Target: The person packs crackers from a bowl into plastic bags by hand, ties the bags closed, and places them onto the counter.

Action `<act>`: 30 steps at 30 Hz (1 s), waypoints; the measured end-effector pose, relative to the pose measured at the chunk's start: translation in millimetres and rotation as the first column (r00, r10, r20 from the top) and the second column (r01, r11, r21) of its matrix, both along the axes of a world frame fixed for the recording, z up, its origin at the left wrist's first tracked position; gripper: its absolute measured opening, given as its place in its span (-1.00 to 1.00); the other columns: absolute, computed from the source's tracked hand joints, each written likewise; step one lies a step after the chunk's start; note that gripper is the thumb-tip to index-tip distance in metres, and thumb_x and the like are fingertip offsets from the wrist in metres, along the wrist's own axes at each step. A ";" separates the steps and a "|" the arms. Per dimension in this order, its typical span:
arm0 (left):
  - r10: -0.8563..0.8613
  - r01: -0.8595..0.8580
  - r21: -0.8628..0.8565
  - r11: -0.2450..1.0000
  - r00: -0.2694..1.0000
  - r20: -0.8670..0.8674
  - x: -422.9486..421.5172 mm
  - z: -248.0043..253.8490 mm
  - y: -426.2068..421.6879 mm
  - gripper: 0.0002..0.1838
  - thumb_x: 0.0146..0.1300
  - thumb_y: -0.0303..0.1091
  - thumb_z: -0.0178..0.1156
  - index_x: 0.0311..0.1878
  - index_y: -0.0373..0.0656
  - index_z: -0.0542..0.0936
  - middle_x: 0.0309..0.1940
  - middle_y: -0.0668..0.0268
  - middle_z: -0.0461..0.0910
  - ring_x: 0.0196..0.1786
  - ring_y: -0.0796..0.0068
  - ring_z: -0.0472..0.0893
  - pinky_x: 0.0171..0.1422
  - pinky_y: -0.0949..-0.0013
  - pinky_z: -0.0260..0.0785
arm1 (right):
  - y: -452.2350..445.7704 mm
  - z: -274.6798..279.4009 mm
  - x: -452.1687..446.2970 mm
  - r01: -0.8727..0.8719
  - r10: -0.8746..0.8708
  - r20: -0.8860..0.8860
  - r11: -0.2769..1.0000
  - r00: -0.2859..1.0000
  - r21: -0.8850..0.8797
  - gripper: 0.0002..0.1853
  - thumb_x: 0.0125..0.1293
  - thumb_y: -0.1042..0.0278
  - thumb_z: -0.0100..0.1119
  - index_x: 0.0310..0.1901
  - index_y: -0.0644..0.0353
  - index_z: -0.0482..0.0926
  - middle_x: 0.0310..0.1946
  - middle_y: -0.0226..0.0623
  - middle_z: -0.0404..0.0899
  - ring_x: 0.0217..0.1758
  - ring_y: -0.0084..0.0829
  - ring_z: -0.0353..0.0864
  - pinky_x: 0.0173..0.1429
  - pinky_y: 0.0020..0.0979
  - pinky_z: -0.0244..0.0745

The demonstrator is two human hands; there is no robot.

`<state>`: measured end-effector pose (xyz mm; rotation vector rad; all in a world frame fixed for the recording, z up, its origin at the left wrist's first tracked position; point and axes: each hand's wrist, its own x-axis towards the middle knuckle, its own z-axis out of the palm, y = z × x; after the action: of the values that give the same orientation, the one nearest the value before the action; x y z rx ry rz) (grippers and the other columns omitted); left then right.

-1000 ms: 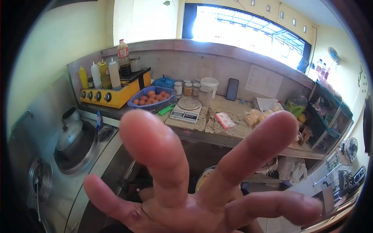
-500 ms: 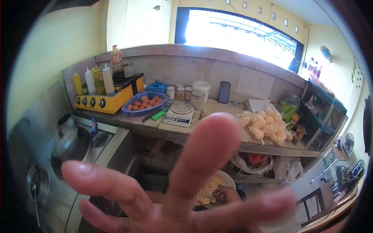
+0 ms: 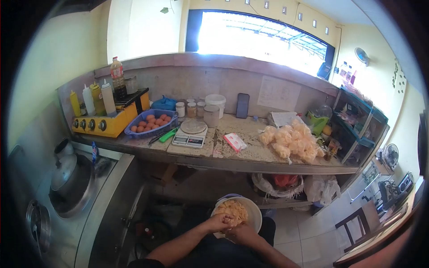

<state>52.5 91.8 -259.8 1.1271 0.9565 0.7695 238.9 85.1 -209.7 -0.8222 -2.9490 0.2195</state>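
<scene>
Low in front of me a white bucket point(image 3: 255, 215) holds pale yellow, flaky pieces of food point(image 3: 232, 209) that look like chips or crackers. My left hand point(image 3: 219, 222) is over the bucket's near left side, its fingers curled in. Beside it my right hand point(image 3: 241, 233) is at the near rim, also with fingers bent together. The two hands meet or nearly touch at the fingertips. Whatever is between the fingers is too small and hidden to make out.
On the counter point(image 3: 250, 154) stand a kitchen scale point(image 3: 190, 137), a basket of eggs point(image 3: 149, 123), a red-and-white packet point(image 3: 234, 142), filled plastic bags point(image 3: 295, 140) and a phone point(image 3: 242, 106). A yellow stove point(image 3: 105, 120) carries bottles. At left sits a lidded pot point(image 3: 65, 172).
A hand with spread fingers, close before the camera, has dropped to the bucket beside the other hand. The packet on the counter is now uncovered. The view has shifted slightly to the right.
</scene>
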 end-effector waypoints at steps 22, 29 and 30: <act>0.492 -0.463 0.234 0.855 0.866 -0.087 -6.4 -17.6 -9.6 -0.69 0.21 -0.44 0.25 0.02 -0.24 0.54 -0.44 0.40 0.56 -0.46 0.67 0.52 -0.34 0.51 0.43 | 56.5 -165.3 -17.1 0.364 -0.285 0.241 0.832 0.928 -0.417 -0.36 0.05 -0.01 0.30 0.16 0.13 0.49 -0.01 -0.02 0.60 0.08 -0.12 0.59 0.19 -0.21 0.44; 0.445 -0.438 0.084 0.895 0.888 -0.114 -0.9 -4.7 -12.7 -0.67 0.23 -0.41 0.26 0.05 -0.25 0.51 -0.49 0.39 0.56 -0.53 0.65 0.53 -0.45 0.50 0.40 | 62.4 -160.9 -23.0 0.244 -0.185 0.161 0.793 0.969 -0.558 -0.37 0.05 -0.03 0.30 0.15 0.12 0.50 0.00 -0.03 0.60 0.08 -0.11 0.59 0.19 -0.20 0.44; 0.440 -0.436 0.063 0.898 0.889 -0.128 -0.3 -3.9 -14.8 -0.66 0.23 -0.40 0.26 0.06 -0.25 0.51 -0.50 0.39 0.56 -0.53 0.65 0.53 -0.45 0.51 0.40 | 64.3 -158.9 -25.1 0.225 -0.176 0.141 0.788 0.974 -0.573 -0.37 0.05 -0.02 0.30 0.14 0.12 0.50 0.00 -0.03 0.60 0.08 -0.11 0.59 0.19 -0.20 0.45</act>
<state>52.2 77.0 -263.7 1.0120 1.3485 1.0838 213.9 149.4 -368.6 -1.2201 -2.8407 1.1527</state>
